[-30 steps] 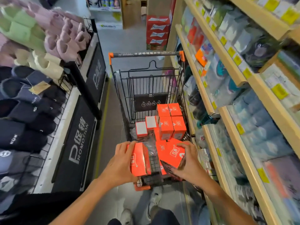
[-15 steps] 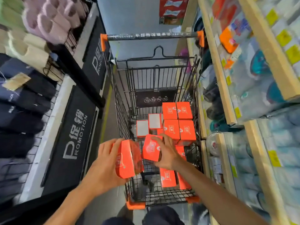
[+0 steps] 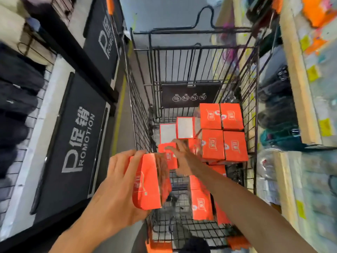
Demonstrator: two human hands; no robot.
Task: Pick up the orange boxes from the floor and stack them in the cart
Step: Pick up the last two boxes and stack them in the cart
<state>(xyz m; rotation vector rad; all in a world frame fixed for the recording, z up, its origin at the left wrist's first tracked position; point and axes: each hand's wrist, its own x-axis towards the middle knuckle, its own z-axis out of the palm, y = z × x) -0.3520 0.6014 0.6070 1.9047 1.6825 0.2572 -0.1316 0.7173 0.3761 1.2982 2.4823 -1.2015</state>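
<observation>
From the head camera I count four orange boxes (image 3: 223,132) stacked against the cart (image 3: 198,64)'s far right wall, two pale-faced boxes (image 3: 176,129) left of them, and more lying lower (blurred, uncounted). My left hand (image 3: 116,187) grips one orange box (image 3: 148,181) over the cart's near left rim. My right hand (image 3: 179,154) holds another box (image 3: 166,154) inside the cart; its fingers are blurred. A black promotion sign (image 3: 73,136) stands left of the cart, wooden shelving (image 3: 299,84) right.
</observation>
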